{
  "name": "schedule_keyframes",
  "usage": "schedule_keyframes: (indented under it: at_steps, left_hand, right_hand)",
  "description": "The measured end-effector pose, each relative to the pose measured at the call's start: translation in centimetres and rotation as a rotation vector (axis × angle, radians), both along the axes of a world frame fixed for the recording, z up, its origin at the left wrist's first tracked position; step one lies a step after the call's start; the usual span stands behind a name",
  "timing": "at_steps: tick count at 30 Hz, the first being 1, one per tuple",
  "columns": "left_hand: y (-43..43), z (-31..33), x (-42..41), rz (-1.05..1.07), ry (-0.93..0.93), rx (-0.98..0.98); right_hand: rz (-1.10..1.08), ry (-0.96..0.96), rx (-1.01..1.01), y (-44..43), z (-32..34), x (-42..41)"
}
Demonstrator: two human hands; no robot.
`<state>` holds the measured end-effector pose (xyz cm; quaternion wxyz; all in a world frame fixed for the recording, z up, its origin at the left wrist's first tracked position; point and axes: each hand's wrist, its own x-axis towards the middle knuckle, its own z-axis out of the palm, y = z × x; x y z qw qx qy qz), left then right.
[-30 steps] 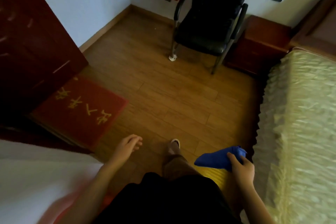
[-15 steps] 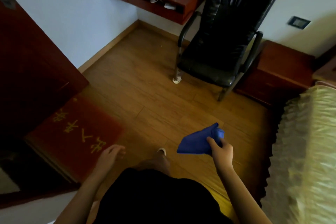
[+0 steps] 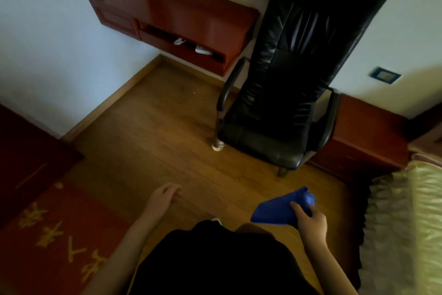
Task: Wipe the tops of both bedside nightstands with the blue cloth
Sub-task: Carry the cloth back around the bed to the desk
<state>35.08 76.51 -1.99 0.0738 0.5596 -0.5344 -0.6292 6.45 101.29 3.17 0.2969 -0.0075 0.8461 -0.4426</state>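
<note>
My right hand (image 3: 310, 222) grips the blue cloth (image 3: 277, 211), which hangs bunched over the wooden floor at lower right. My left hand (image 3: 163, 196) hangs free at lower centre, fingers loosely curled and holding nothing. A reddish-brown nightstand (image 3: 366, 132) stands against the wall at the right, between the black chair and the bed; the chair's arm covers its left edge. It lies well beyond the cloth. Only this one nightstand is in view.
A black leather armchair (image 3: 287, 79) stands just left of the nightstand. A wall-mounted red desk (image 3: 181, 17) carries small white items. The bed with its cream ruffled cover (image 3: 404, 223) fills the right edge. A red doormat (image 3: 55, 239) and a dark door (image 3: 26, 156) are at left.
The view has tilted up and moved toward the chair and nightstand. My right hand with the cloth has stayed low right; my left hand has swung toward the centre.
</note>
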Motion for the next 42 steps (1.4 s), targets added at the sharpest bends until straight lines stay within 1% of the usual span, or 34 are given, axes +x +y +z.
schedule_keyframes:
  at_steps: [6, 12, 18, 23, 24, 27, 29, 31, 33, 36, 39, 42]
  left_hand:
    - [-8.2, 1.8, -8.2, -0.056, 0.041, -0.066]
    - [-15.7, 0.8, -13.6, 0.014, 0.012, -0.029]
    - [-23.0, 0.2, -17.2, 0.171, -0.051, 0.028]
    - [-29.3, 0.8, -19.7, 0.214, -0.101, -0.043]
    - [-30.2, 1.1, -20.2, 0.189, -0.122, -0.074]
    - [-34.1, 2.0, -22.2, -0.001, -0.244, -0.244]
    - [-37.2, 2.5, -23.8, -0.074, -0.286, -0.316]
    - [-40.5, 2.9, -25.6, -0.122, -0.28, -0.361]
    - [-44.0, 3.2, -27.7, -0.223, -0.26, -0.415]
    - [-49.9, 3.6, -31.8, -0.42, -0.257, -0.57]
    - [-55.9, 3.4, -36.6, -0.575, -0.233, -0.718]
    - [-61.7, 2.4, -41.5, -0.65, -0.199, -0.833]
  right_hand:
    - [-0.009, 0.029, 0.034, -8.1, 0.4, -7.8]
    - [0.07, -0.014, 0.0, -18.7, -0.4, -15.2]
    - [0.196, -0.06, -0.025, -30.6, -0.1, -21.3]
    - [0.292, -0.027, -0.075, -39.7, 0.8, -25.2]
    - [0.296, -0.021, -0.091, -41.1, 1.2, -25.6]
    - [0.282, -0.002, -0.136, -45.2, 2.1, -26.9]
    - [0.269, -0.003, -0.155, -47.7, 2.5, -27.7]
    - [0.251, -0.01, -0.165, -50.2, 2.7, -28.8]
    - [0.219, -0.006, -0.171, -52.7, 3.0, -29.7]
    - [0.174, 0.027, -0.191, -56.8, 3.9, -31.0]
    - [0.151, 0.084, -0.2, -61.5, 4.7, -32.8]
    - [0.098, 0.139, -0.253, -67.0, 4.8, -34.9]
